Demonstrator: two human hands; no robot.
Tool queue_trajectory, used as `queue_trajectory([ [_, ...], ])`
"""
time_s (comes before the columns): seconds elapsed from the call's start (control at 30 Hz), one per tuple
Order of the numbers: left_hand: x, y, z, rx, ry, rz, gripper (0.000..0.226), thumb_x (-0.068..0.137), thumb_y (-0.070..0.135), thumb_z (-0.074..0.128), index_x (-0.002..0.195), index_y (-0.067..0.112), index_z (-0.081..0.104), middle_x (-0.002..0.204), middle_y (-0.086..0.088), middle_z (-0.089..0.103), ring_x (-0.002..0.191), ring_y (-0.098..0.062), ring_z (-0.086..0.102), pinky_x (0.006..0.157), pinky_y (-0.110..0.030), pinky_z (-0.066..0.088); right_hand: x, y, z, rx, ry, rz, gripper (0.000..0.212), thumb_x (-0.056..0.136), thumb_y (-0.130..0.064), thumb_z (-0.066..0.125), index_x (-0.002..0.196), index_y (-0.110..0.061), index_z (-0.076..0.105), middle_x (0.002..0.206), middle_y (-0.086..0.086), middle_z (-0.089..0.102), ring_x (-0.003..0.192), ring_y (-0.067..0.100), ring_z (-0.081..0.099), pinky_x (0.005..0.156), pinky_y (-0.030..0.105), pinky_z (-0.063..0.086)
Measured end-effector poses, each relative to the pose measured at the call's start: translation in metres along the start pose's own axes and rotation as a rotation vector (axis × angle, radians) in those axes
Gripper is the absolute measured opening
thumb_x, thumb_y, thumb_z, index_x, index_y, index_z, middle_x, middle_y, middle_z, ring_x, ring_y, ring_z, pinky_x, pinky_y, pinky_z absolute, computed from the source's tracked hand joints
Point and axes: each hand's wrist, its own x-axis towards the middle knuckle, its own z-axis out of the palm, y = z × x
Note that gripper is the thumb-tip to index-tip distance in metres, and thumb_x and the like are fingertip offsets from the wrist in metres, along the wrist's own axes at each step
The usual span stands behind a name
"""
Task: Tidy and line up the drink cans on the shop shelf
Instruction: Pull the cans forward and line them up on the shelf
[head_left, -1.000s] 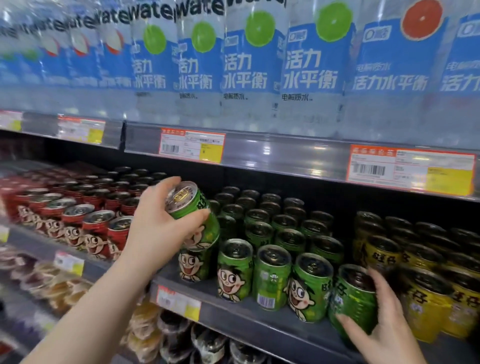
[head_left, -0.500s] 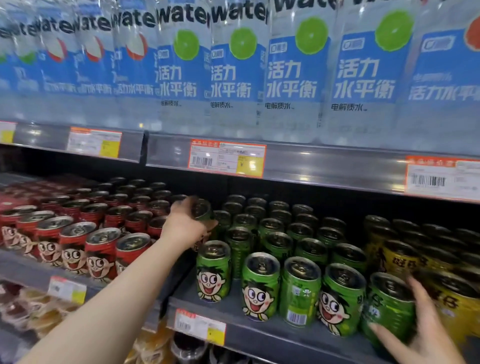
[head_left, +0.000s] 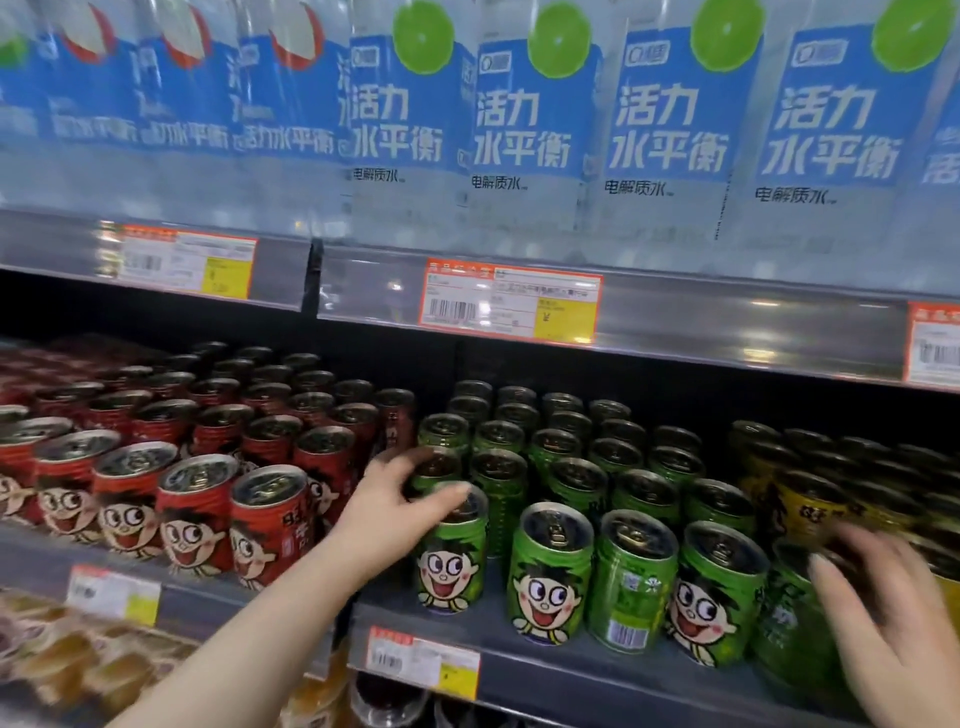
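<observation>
Gripping green can (head_left: 451, 564), left hand (head_left: 392, 514), front of shelf (head_left: 524, 662)

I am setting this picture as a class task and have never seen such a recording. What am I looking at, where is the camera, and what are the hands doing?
No machine here: a person wears a wide-angle camera on the head, so the single view looks forward and down at their own arms. They face a shop shelf holding red cans on the left, green cans in the middle and yellow cans on the right. Water bottles stand on the shelf above. The left hand curls round the top of a left-end green can, seemingly the one just behind the front row. The right hand, blurred, reaches with spread fingers over the right-end green can and grips nothing.
</observation>
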Motion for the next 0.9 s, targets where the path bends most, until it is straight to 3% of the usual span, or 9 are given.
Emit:
queue_trajectory([
  [0.1, -0.025, -0.002, 0.015, 0.179, 0.038, 0.091, 0.094, 0.047, 0.074, 0.058, 0.129, 0.031, 0.046, 0.144, 0.000, 0.027, 0.137, -0.018, 0.022, 0.107, -0.026, 0.022, 0.005, -0.053, 0.005, -0.073, -0.089, -0.337, 0.055, 0.078, -0.065, 0.039, 0.109, -0.025, 0.062, 0.108, -0.013, 0.053, 0.105, 0.001, 0.043, 0.091, 0.037, 0.038],
  [0.17, -0.035, -0.004, 0.025, 0.226, 0.058, 0.097, 0.084, 0.056, 0.063, 0.071, 0.130, 0.034, 0.042, 0.151, 0.001, 0.013, 0.140, -0.018, 0.011, 0.111, -0.031, 0.019, 0.008, -0.085, 0.017, -0.155, -0.359, -0.489, 0.057, 0.079, -0.072, 0.033, 0.114, -0.035, 0.058, 0.115, -0.024, 0.047, 0.112, -0.002, 0.045, 0.098, 0.032, 0.038],
  [0.23, -0.037, -0.008, 0.029, 0.220, 0.115, 0.110, 0.071, 0.066, 0.048, 0.075, 0.127, 0.035, 0.043, 0.152, 0.002, 0.012, 0.140, -0.018, 0.014, 0.110, -0.033, 0.023, 0.013, -0.102, 0.034, -0.258, -0.587, -0.546, 0.055, 0.081, -0.066, 0.040, 0.130, -0.041, 0.043, 0.133, -0.023, 0.038, 0.127, 0.003, 0.037, 0.110, 0.030, 0.030],
  [0.33, -0.038, -0.009, 0.023, 0.184, 0.099, 0.105, 0.065, 0.068, 0.041, 0.076, 0.125, 0.036, 0.046, 0.140, 0.009, 0.023, 0.127, -0.017, 0.036, 0.103, -0.034, 0.038, 0.022, -0.122, 0.056, -0.379, -0.750, -0.553, 0.070, 0.081, -0.059, 0.052, 0.142, -0.040, 0.023, 0.147, -0.015, 0.029, 0.133, 0.011, 0.034, 0.112, 0.032, 0.026],
  [0.43, -0.042, -0.007, 0.015, 0.130, 0.044, 0.095, 0.059, 0.072, 0.030, 0.075, 0.123, 0.037, 0.045, 0.121, 0.018, 0.033, 0.111, -0.008, 0.046, 0.096, -0.028, 0.043, 0.028, -0.128, 0.066, -0.390, -0.819, -0.535, 0.079, 0.078, -0.054, 0.061, 0.144, -0.037, 0.021, 0.147, -0.011, 0.033, 0.130, 0.015, 0.039, 0.109, 0.033, 0.032],
  [0.53, -0.043, -0.008, 0.006, 0.091, 0.007, 0.101, 0.061, 0.071, 0.020, 0.076, 0.115, 0.044, 0.041, 0.119, 0.028, 0.033, 0.112, -0.003, 0.045, 0.096, -0.028, 0.044, 0.031, -0.130, 0.069, -0.320, -0.843, -0.548, 0.077, 0.078, -0.046, 0.065, 0.142, -0.038, 0.022, 0.147, -0.015, 0.032, 0.129, 0.013, 0.040, 0.107, 0.030, 0.036],
  [0.67, -0.047, -0.016, -0.002, -0.024, -0.032, 0.047, 0.069, 0.067, 0.020, 0.077, 0.121, 0.044, 0.042, 0.124, 0.020, 0.047, 0.110, -0.001, 0.052, 0.097, -0.030, 0.046, 0.032, -0.129, 0.074, -0.263, -0.853, -0.607, 0.073, 0.081, -0.041, 0.062, 0.142, -0.040, 0.021, 0.149, -0.019, 0.026, 0.132, 0.012, 0.037, 0.107, 0.029, 0.036],
  [0.8, -0.057, -0.023, 0.007, -0.165, -0.042, -0.001, 0.086, 0.072, 0.010, 0.076, 0.132, 0.045, 0.025, 0.119, 0.031, 0.045, 0.101, 0.024, 0.047, 0.086, -0.007, 0.042, 0.029, -0.120, 0.076, -0.260, -0.804, -0.666, 0.069, 0.085, -0.046, 0.055, 0.143, -0.041, 0.017, 0.153, -0.019, 0.019, 0.134, 0.013, 0.035, 0.106, 0.028, 0.035],
  [0.9, -0.056, -0.028, 0.014, -0.113, -0.056, -0.044, 0.102, 0.055, 0.032, 0.081, 0.128, 0.060, 0.015, 0.118, 0.028, 0.052, 0.107, 0.008, 0.053, 0.092, -0.021, 0.043, 0.027, -0.118, 0.078, -0.257, -0.779, -0.680, 0.069, 0.086, -0.048, 0.054, 0.143, -0.042, 0.016, 0.155, -0.018, 0.015, 0.136, 0.014, 0.033, 0.107, 0.029, 0.033],
])
